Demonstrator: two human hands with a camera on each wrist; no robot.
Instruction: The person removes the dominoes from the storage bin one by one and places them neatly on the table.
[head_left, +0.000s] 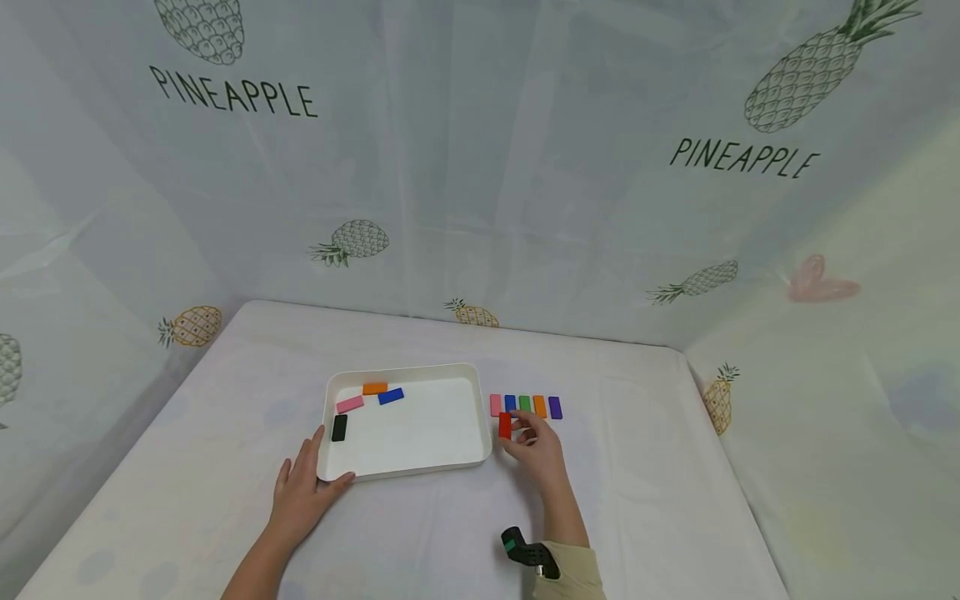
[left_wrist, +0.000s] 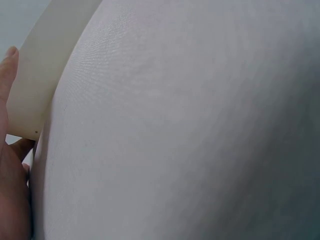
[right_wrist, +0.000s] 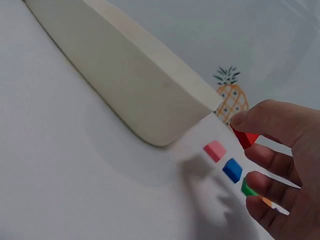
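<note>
My right hand [head_left: 537,446] pinches a red block [head_left: 505,425] between thumb and finger, just off the right end of a white tray [head_left: 486,442]. In the right wrist view the red block [right_wrist: 245,137] hangs above the cloth. Behind it stands a row of blocks: pink [head_left: 496,405], blue [head_left: 510,403], green [head_left: 525,403], orange [head_left: 540,406] and purple [head_left: 555,407]. At the tray's near left corner my left hand [head_left: 300,492] rests with fingers spread, touching the outer wall. The left wrist view shows part of that hand [left_wrist: 12,185] against the tray wall [left_wrist: 45,65].
Inside the tray, towards its left, lie an orange block [head_left: 375,388], a blue block [head_left: 391,396], a pink block [head_left: 349,404] and a black block [head_left: 340,427]. White cloth [head_left: 420,533] covers the table, and a pineapple-print curtain [head_left: 480,183] hangs around it.
</note>
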